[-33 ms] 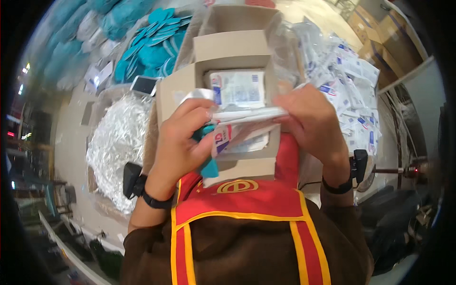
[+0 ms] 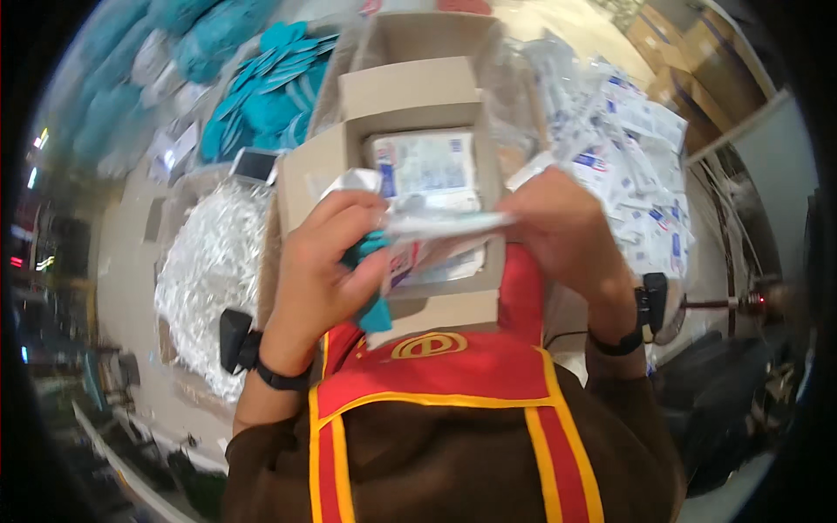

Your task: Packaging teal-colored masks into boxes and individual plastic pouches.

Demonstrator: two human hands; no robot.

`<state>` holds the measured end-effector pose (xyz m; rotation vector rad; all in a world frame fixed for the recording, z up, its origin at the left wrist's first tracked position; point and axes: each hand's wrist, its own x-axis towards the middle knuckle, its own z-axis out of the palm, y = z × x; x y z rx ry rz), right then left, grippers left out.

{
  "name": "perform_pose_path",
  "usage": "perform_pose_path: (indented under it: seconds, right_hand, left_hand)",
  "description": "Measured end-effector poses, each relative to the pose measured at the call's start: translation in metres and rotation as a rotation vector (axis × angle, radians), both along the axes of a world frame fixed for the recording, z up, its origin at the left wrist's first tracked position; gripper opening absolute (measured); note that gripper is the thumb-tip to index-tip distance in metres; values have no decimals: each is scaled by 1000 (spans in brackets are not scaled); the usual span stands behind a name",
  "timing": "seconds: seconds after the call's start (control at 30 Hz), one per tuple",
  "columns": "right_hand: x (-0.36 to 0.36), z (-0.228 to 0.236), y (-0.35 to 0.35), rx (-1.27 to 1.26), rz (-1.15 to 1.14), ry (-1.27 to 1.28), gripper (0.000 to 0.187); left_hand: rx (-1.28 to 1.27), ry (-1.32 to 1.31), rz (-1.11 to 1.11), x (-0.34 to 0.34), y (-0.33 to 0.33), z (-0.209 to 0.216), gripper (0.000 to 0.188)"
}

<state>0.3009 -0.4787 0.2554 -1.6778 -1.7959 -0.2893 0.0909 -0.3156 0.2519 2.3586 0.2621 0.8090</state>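
Observation:
My left hand [image 2: 321, 261] is closed around the left end of a white printed plastic packet [image 2: 445, 227], and flat teal pieces [image 2: 375, 315] show under its fingers. A loose white flap sticks up beside those fingers. My right hand [image 2: 571, 228], somewhat blurred, pinches the packet's right end, so it is stretched level between both hands. Below them is an uncovered cardboard carton [image 2: 462, 307], with similar flat white and blue packets [image 2: 427, 166] lying in it. The packet hides part of the carton's inside.
On the left stands a bin of shiny white strips [image 2: 209, 288], with a phone [image 2: 255, 166] at its far edge. Behind it are piled teal pads [image 2: 275, 96]. White and blue packets [image 2: 641, 166] heap up on the right. Brown cartons [image 2: 689, 78] stand far right.
The whole view has shifted slightly leftward. Both hands keep hold of the packet, whose middle is now more blurred. A white bit sticks out more plainly above my right hand.

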Motion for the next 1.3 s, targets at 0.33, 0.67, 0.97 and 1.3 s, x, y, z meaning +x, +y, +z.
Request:
perform_pose_path:
  seconds: [0.33,0.67,0.97,1.3]
  right_hand:
    - [89,-47,-133,277,-572,1088,11]
    - [181,-164,-191,-505,-1135,86,42]
    - [57,-43,-48,-56,-374,442,37]
    - [1,-22,46,-2,-58,707,44]
  left_hand:
    - [-723,-126,268,-22,27,10,17]
    - [-673,-28,159,14,16,-3,17]
    - [-592,38,163,36,7,-15,21]
    - [-1023,-90,29,15,9,-5,17]
